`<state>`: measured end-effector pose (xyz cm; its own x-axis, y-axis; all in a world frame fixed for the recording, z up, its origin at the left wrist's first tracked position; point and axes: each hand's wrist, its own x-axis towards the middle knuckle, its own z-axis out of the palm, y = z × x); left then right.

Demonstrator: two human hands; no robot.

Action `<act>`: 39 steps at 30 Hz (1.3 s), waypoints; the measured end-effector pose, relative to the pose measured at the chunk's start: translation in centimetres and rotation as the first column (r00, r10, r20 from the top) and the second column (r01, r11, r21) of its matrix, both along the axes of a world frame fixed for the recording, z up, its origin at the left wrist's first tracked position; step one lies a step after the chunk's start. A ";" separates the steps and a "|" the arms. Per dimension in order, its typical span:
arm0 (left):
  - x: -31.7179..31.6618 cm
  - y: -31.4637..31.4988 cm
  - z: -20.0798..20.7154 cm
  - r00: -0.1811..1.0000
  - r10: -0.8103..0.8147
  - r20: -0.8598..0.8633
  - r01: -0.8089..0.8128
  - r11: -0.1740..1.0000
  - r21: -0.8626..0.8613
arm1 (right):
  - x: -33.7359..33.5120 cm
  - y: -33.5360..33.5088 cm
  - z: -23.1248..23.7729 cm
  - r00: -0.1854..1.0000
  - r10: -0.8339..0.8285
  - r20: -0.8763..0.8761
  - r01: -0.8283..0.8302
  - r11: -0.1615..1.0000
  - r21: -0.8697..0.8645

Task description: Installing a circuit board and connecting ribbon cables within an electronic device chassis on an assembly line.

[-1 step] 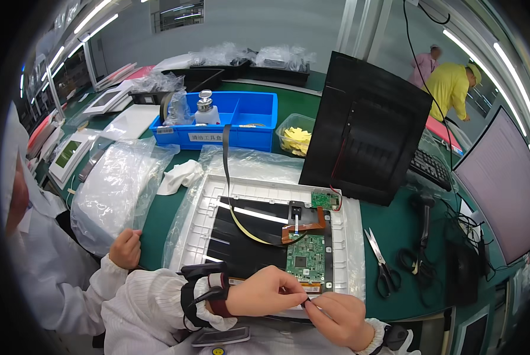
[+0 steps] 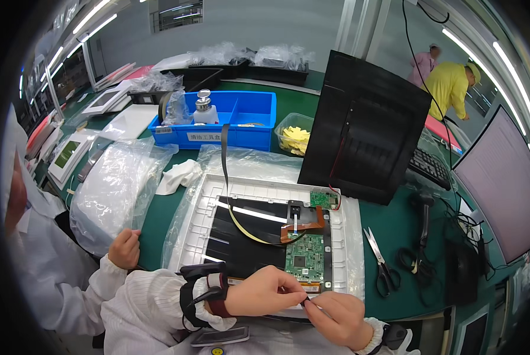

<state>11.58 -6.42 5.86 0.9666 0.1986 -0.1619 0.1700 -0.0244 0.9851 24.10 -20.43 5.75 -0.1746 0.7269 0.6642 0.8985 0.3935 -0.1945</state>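
Both my hands meet at the front edge of an open white device housing. My left hand is closed in a pinch at its fingertips. From the right, my right hand pinches toward the same spot. Between them is a small black piece, mostly covered by fingers, its kind unclear. Inside the housing lie a black panel, a green circuit board and an orange flat cable. A long dark strip curves up from the housing to a blue bin.
Scissors and a handheld scanner lie right of the housing. Behind stand the blue bin, a tub of yellow pieces and an upright black cover. A co-worker's hand rests at the left by a bagged part.
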 end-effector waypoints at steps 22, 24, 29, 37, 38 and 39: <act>-1.6 -3.1 -0.9 0.786 0.253 0.564 -0.563 0.670 0.483 | -1.4 1.1 -0.8 0.482 -0.237 -0.844 -0.131 0.933 -0.337; -1.7 -3.1 -0.8 0.787 0.262 0.559 -0.558 0.690 0.462 | -1.3 1.2 -0.8 0.532 -0.223 -0.817 -0.126 0.933 -0.336; -1.8 -2.9 -0.8 0.790 0.248 0.561 -0.537 0.721 0.438 | -0.9 1.1 -0.5 0.654 -0.173 -0.736 -0.116 0.939 -0.323; -1.9 -2.8 -0.9 0.806 0.248 0.538 -0.506 0.760 0.408 | -0.7 1.1 -0.2 0.687 -0.137 -0.714 -0.140 0.939 -0.315; -1.9 -2.7 -0.9 0.806 0.249 0.538 -0.507 0.758 0.409 | -0.6 1.1 -0.2 0.691 -0.129 -0.711 -0.150 0.937 -0.316; -1.9 -2.7 -0.9 0.808 0.248 0.535 -0.504 0.760 0.409 | -0.6 1.1 -0.2 0.691 -0.130 -0.711 -0.149 0.937 -0.316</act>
<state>9.70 -9.15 5.01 0.7301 0.4876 0.4788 -0.1513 -0.5678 0.8091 23.49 -19.32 5.54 0.2404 0.9192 0.3119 0.4250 0.1892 -0.8852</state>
